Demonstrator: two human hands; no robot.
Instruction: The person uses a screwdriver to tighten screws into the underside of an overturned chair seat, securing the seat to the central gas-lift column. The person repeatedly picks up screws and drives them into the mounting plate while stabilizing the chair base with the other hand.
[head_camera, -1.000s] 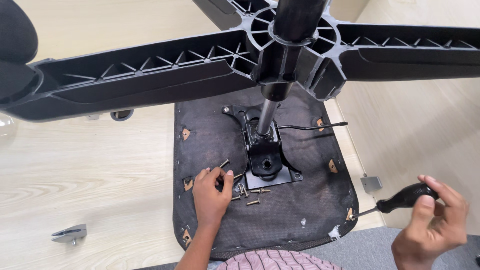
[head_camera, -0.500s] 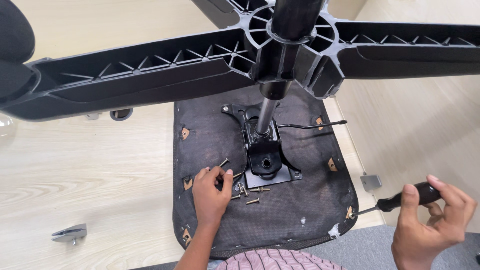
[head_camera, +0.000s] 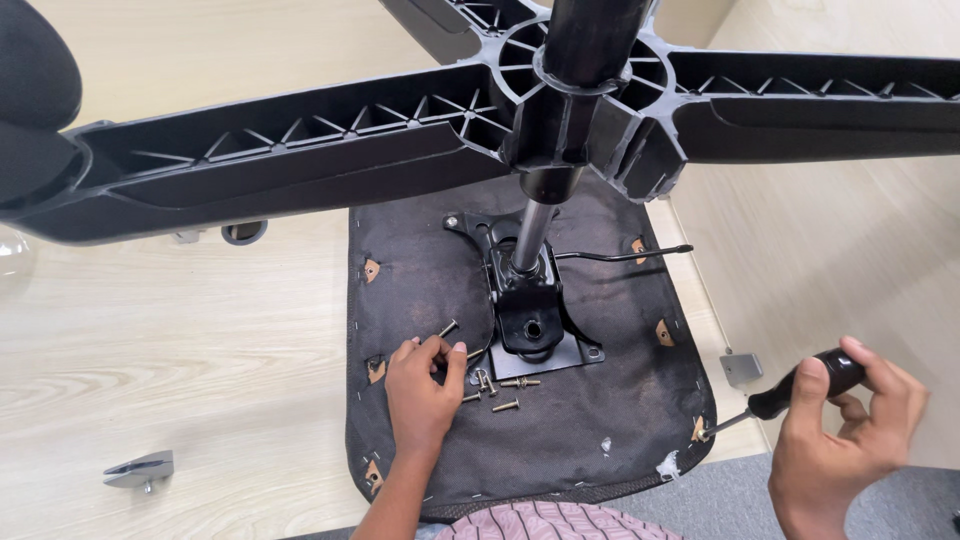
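Observation:
An upturned office chair seat (head_camera: 600, 420) with a black underside lies on the floor, its star base (head_camera: 300, 170) and gas column (head_camera: 530, 235) rising toward me. My left hand (head_camera: 422, 395) rests on the seat beside the black metal mounting plate (head_camera: 530, 320), fingertips pinching a bolt (head_camera: 448, 328). Several loose bolts (head_camera: 505, 385) lie just right of that hand. My right hand (head_camera: 845, 440) grips a screwdriver (head_camera: 805, 385) by its black handle at the seat's right edge, the tip pointing down-left near the seat corner.
Light wood floor (head_camera: 170, 360) surrounds the seat. A metal bracket (head_camera: 140, 470) lies at the lower left and another small metal piece (head_camera: 742, 368) right of the seat. A lever rod (head_camera: 625, 255) sticks out from the mechanism. A grey mat (head_camera: 720, 500) lies at the bottom.
My right hand has shifted the screwdriver slightly and regripped the handle. My left hand stays on the bolts with little movement.

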